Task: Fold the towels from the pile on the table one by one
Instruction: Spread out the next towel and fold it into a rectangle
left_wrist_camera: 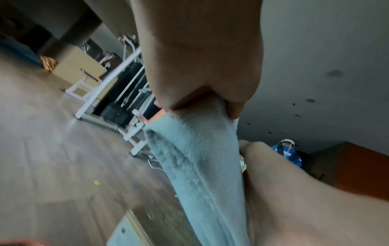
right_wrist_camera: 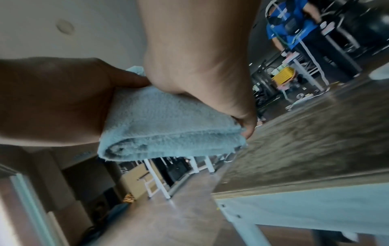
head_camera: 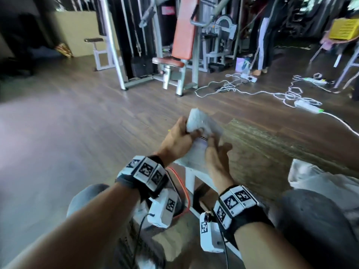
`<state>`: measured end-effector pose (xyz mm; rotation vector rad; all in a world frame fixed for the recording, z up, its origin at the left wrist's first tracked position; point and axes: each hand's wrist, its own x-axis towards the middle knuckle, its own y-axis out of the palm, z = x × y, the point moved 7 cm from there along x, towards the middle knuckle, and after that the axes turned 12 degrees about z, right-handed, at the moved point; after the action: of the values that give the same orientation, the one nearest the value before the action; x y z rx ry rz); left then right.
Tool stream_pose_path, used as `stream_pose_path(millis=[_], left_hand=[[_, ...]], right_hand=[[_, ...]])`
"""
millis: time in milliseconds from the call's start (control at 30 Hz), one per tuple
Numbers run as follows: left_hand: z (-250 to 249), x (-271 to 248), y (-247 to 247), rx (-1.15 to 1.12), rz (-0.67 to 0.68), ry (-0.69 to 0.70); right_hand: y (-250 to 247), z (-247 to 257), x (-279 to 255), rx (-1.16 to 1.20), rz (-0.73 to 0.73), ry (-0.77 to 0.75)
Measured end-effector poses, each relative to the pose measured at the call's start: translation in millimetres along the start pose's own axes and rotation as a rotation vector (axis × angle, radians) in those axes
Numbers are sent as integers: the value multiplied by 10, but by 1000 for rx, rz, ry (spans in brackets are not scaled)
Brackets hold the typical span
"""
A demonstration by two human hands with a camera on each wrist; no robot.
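A small pale blue towel (head_camera: 201, 123) is held up in the air off the left end of the wooden table (head_camera: 272, 146), folded into a thick wad. My left hand (head_camera: 191, 132) grips its far left part, thumb and fingers pinching the cloth (left_wrist_camera: 197, 158). My right hand (head_camera: 213, 141) grips the near right part, fingers curled over the folded edge (right_wrist_camera: 168, 129). The two hands touch each other. More pale towels (head_camera: 312, 177) lie heaped on the table at the right, partly cut off by my knee.
A weight machine with an orange seat (head_camera: 180, 39) stands on the wood floor ahead. White cables and power strips (head_camera: 287, 94) trail across the floor at right. A person (head_camera: 262, 35) stands at the back near a yellow crate (head_camera: 343, 29).
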<state>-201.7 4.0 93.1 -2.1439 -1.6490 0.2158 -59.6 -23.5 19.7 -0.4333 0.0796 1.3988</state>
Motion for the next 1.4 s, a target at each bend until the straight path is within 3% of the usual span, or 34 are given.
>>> stream_pose_path(millis=[233,567,867,1233,1400], left_hand=[[-144,-544,-929,0,-111,-53],[173,-1153,-1494,-125,-294,-151],[586,-1445,-1644,-150,-442,-237],[1178,-1673,-1608,-89,-487,-420],[1776,-1663,-1522,-20,-455,-640]], right_hand=[[684,565,-209,54,258,-139],[1410,765,-457,-112,470,-193],[1824,602,-554,-153,575,-169],[2072,284,-512,-358,658,-46],[2152,60,-230,-444,613,-32]])
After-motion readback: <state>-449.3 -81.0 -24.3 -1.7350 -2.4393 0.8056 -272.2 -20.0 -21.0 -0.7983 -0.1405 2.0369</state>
